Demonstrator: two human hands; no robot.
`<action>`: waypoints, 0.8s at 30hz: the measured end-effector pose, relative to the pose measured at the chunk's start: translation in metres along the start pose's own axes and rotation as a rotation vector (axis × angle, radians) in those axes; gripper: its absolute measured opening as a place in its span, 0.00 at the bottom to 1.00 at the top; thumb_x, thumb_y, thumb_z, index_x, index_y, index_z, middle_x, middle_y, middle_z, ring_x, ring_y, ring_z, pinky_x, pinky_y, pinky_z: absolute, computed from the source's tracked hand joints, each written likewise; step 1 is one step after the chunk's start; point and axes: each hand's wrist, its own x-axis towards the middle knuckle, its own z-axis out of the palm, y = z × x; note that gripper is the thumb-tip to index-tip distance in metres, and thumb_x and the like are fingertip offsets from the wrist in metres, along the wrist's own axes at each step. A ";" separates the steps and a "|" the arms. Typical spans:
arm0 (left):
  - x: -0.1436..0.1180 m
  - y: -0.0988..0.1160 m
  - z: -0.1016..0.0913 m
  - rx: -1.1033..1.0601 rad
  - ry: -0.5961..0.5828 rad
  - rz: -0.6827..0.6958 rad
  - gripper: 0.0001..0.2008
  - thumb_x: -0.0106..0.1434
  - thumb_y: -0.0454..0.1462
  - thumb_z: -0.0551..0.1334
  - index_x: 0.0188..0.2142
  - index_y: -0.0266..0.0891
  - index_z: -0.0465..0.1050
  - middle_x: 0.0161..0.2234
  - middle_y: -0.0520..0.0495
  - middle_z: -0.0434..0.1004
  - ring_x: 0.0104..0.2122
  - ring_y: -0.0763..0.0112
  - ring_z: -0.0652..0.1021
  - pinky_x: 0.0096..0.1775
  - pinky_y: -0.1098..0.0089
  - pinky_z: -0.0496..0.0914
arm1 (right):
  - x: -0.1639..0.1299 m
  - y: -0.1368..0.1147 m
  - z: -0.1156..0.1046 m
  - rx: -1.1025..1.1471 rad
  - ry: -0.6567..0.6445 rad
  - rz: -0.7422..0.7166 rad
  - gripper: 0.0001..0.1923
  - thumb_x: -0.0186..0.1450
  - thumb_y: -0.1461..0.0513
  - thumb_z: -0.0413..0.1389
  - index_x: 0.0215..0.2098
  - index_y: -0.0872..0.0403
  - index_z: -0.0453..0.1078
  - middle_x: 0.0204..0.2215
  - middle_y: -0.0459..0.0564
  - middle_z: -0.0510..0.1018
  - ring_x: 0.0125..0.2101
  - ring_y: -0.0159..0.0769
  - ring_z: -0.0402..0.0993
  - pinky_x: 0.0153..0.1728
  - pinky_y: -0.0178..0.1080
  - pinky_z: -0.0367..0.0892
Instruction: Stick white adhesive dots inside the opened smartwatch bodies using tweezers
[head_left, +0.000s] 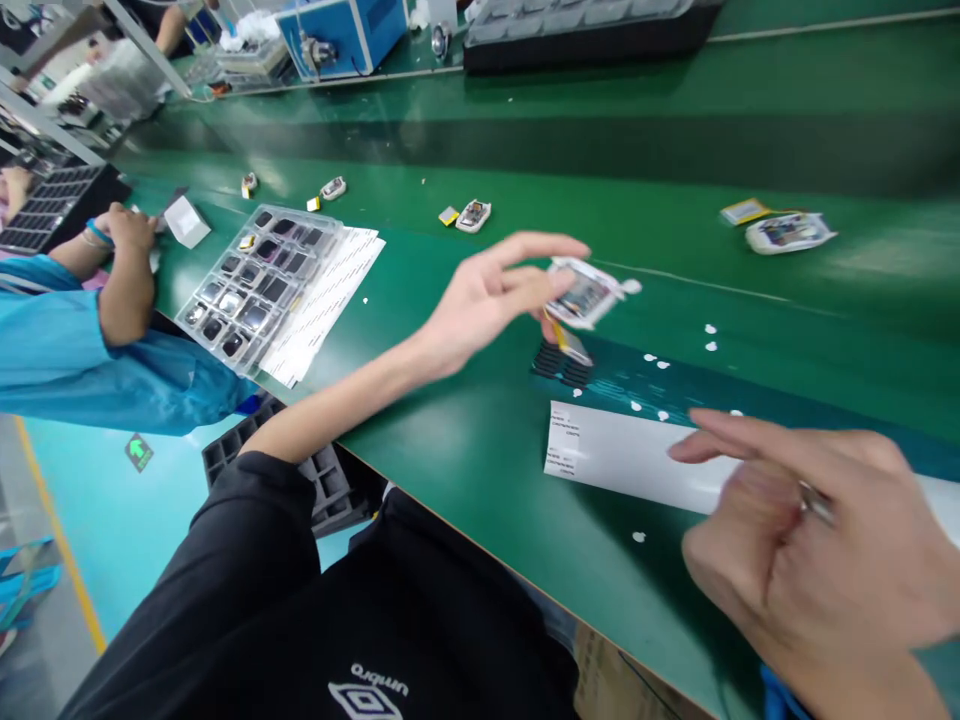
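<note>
One long green bench [750,130], co-worker's blue sleeve [67,350] at far left, clear tray [255,285] of dark parts, left hand [487,300] pinching a small white device [585,295] above the bench, white label sheet [622,455], right hand [810,560] blurred, fingers loosely curled, empty.

A small white casing [586,292] with an exposed circuit board inside hangs tilted just above the green bench, a flat yellow-edged battery pack [571,343] dangling beneath it (blurred), over a white sticker sheet [622,452] lying flat
</note>
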 end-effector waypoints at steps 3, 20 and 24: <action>-0.029 0.000 0.038 -0.130 -0.135 -0.159 0.20 0.63 0.54 0.73 0.42 0.42 0.79 0.32 0.54 0.84 0.30 0.73 0.83 0.40 0.69 0.81 | 0.003 0.005 0.002 -0.099 0.017 -0.024 0.31 0.69 0.70 0.58 0.67 0.40 0.70 0.23 0.39 0.79 0.18 0.33 0.69 0.21 0.36 0.64; -0.061 -0.005 0.048 -0.189 -0.181 -0.242 0.12 0.71 0.44 0.67 0.49 0.40 0.80 0.38 0.46 0.86 0.32 0.67 0.88 0.33 0.70 0.83 | 0.002 -0.007 -0.004 0.027 -0.163 0.107 0.21 0.67 0.70 0.65 0.53 0.43 0.76 0.43 0.45 0.85 0.39 0.36 0.84 0.39 0.38 0.78; -0.066 -0.005 0.053 -0.218 -0.101 -0.278 0.11 0.70 0.41 0.67 0.47 0.38 0.80 0.34 0.47 0.85 0.29 0.69 0.87 0.32 0.72 0.83 | 0.001 -0.009 0.000 -0.022 -0.145 0.070 0.34 0.66 0.72 0.65 0.64 0.37 0.72 0.41 0.44 0.85 0.36 0.34 0.83 0.37 0.37 0.76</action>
